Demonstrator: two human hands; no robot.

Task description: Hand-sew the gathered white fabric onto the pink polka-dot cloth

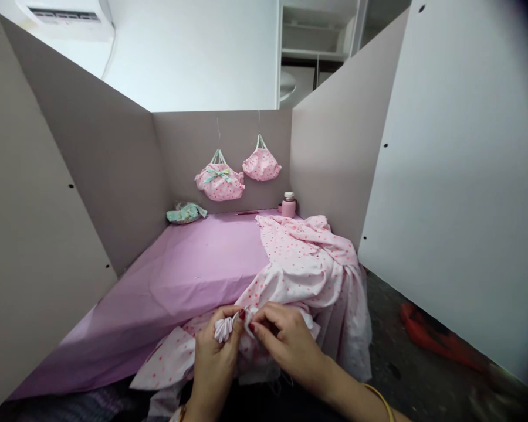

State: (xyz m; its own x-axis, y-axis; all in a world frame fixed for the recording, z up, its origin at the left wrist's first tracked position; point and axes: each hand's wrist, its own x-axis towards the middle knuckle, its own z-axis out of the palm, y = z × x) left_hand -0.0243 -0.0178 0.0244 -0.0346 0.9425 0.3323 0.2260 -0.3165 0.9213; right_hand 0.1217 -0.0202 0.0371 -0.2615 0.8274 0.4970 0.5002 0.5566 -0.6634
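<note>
At the table's front edge, my left hand [215, 351] is closed, with a bunched white folded strip [223, 330] gathered between thumb and fingers. Close beside it, my right hand [286, 340] is pinched, thumb against forefinger; whatever is between those fingertips is too small to make out. Both hands' fingertips meet near an edge of white-and-pink dotted fabric [297, 275]. This fabric lies crumpled over the right part of the table, hangs down its front, and spreads under my hands.
A purple cloth [215, 246] covers the table between grey panels. Two pink dotted pouch-like pieces [220, 183] [261, 165] hang on the back panel. A pink jar [288, 205] stands at the back right, a green patterned bundle [186, 213] at the back left. Something red [435, 337] lies low right.
</note>
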